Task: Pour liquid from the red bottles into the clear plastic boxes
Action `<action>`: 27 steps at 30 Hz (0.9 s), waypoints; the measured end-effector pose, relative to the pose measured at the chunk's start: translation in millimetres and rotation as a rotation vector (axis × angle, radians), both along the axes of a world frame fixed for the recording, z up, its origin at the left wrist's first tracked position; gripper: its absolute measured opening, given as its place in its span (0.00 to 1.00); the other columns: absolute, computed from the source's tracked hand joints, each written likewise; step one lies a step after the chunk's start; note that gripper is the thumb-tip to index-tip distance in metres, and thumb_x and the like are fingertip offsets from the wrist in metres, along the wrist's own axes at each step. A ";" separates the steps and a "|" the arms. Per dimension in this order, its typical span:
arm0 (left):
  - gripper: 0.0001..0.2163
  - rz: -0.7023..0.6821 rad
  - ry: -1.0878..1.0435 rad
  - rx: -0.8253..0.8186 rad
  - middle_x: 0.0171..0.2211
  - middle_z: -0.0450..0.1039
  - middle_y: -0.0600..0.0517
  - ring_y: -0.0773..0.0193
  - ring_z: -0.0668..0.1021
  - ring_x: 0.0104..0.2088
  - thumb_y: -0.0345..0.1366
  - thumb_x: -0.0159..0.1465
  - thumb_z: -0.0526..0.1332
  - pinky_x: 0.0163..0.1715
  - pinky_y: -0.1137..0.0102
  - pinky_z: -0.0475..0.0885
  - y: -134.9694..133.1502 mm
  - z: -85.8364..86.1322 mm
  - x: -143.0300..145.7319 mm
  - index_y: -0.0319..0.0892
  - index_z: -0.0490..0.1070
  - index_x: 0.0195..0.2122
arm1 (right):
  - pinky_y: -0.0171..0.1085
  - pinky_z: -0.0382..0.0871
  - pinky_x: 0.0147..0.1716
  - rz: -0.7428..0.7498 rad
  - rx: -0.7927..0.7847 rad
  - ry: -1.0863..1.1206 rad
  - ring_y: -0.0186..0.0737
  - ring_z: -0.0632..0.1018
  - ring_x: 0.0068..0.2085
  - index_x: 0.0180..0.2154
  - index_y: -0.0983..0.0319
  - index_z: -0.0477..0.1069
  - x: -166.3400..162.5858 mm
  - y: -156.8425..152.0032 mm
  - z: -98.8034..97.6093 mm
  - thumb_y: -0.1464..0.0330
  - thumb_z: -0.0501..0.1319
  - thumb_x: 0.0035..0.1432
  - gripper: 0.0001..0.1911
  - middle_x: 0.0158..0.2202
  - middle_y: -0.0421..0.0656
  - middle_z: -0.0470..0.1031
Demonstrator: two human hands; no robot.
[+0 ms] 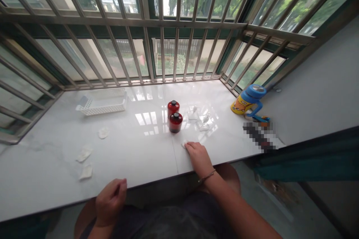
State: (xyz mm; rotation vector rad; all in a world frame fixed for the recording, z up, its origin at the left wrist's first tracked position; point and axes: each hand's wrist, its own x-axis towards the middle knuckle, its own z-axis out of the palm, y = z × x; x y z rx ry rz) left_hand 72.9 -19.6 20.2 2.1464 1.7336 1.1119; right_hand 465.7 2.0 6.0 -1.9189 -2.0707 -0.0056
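- A small white pad [184, 144] lies flat on the desk [140, 145], near the front edge and a little right of the middle seam; only a sliver of it shows, so its long axis cannot be told.
- The right hand [198, 157] rests palm down on the desk with its fingertips touching the near right side of that pad; the fingers are flat and pressing, not closed around anything.
- From this hand the pad lies just ahead and slightly to the left, at the fingertips, so the right hand is far the nearer of the two.
- The left hand [110, 201] hangs off the near edge of the desk, over the lap, loosely curled with fingers bent toward the thumb; I cannot tell whether it pinches something small.
- Just beyond the pad, farther from the person, stand two dark red jars with black lids, the near jar [175, 122] touching or almost touching the far jar [173, 107].
- Right of the jars lie some clear plastic wrappers [202, 118].
- On the left part of the desk lie three more white pads [84, 154], well apart from the right hand and nearer the left one.
- Far left sits a white basket [102, 102]; far right, by the wall, a yellow cup with a blue lid [248, 101].
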 end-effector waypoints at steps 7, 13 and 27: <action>0.16 0.011 -0.120 -0.143 0.22 0.78 0.55 0.62 0.81 0.24 0.47 0.65 0.61 0.27 0.72 0.75 5.0 0.0 -9.7 0.45 0.78 0.24 | 0.48 0.72 0.49 -0.384 0.020 -0.050 0.50 0.79 0.43 0.48 0.64 0.81 154.2 17.0 20.1 0.77 0.50 0.68 0.20 0.47 0.57 0.82; 0.17 -0.014 -0.150 -0.186 0.21 0.76 0.56 0.62 0.79 0.24 0.45 0.67 0.60 0.28 0.72 0.74 4.7 2.5 -9.6 0.45 0.77 0.24 | 0.48 0.73 0.49 -0.415 0.027 -0.064 0.50 0.79 0.43 0.50 0.63 0.81 163.2 20.4 17.8 0.77 0.51 0.66 0.22 0.46 0.55 0.82; 0.19 -0.032 -0.158 -0.157 0.19 0.68 0.56 0.66 0.71 0.22 0.45 0.71 0.59 0.27 0.72 0.67 0.1 9.2 3.0 0.43 0.73 0.23 | 0.44 0.72 0.51 -0.176 -0.092 -0.075 0.50 0.77 0.49 0.56 0.65 0.77 27.2 63.5 16.3 0.78 0.53 0.71 0.20 0.54 0.56 0.80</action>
